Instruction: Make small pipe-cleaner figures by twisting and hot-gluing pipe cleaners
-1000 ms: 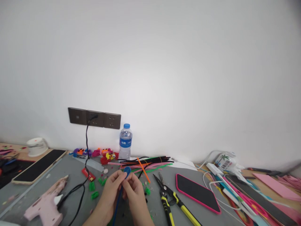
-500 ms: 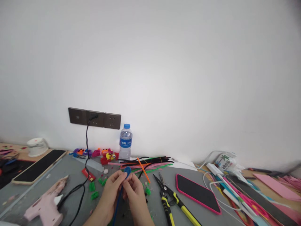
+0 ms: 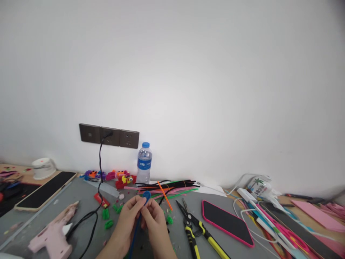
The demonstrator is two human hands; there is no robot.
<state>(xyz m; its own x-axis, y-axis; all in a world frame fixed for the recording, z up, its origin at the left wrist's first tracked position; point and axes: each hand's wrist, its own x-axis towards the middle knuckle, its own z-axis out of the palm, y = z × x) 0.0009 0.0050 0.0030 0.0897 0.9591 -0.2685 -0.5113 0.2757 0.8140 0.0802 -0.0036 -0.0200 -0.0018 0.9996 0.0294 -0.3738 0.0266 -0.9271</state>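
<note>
Between my hands is a blue pipe cleaner, its top end wound into a small flat coil. My left hand pinches the coil's left side between thumb and fingers. From the right, my right hand pinches just under the same coil. The straight tail hangs down between my wrists. Small green fuzzy pieces lie to the left of my hands. Behind them is a bundle of black, pink and green pipe cleaners, with an orange pipe cleaner across it. Yellow-and-black pliers rest open at the right.
A pink glue gun lies at left, its black cord running to the wall socket. A water bottle stands by the wall near fuzzy figures. Phones lie left and right. Scissors and cables crowd the far right.
Both hands stay in nearly the same place around the coil. The coil's face looks slightly turned; the view has shifted a little.
</note>
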